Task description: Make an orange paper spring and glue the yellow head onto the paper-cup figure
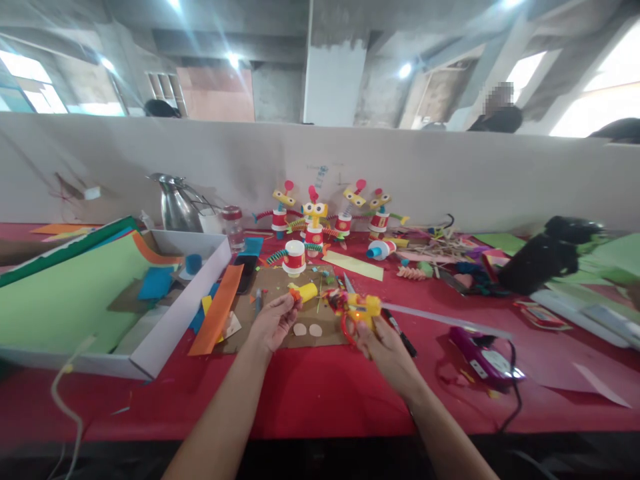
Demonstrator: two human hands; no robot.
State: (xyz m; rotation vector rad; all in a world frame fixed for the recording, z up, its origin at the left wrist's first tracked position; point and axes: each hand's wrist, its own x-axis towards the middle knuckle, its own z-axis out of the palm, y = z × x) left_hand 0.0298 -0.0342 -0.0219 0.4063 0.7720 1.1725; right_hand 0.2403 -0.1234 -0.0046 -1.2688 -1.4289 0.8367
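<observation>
My left hand (273, 322) pinches a small yellow paper tube (306, 292) with an orange piece at its near end. In my right hand (384, 340) is a yellow glue gun (364, 307), a clear glue stick (440, 317) trailing from its back. The gun's nozzle points left toward the tube, with a gap between them. Both are above a brown cardboard sheet (275, 280), where two white ovals (315, 330) lie. Orange-handled scissors (349, 283) are partly hidden behind the gun. A red and white paper cup with coiled arms (294, 259) stands beyond the tube.
Several paper-cup figures (314, 233) stand at the back by a steel jug (177, 205). A white box (175, 333) with coloured paper is at left. On the right are a black marker (400, 333), a purple device (485, 360) and a black object (535, 263).
</observation>
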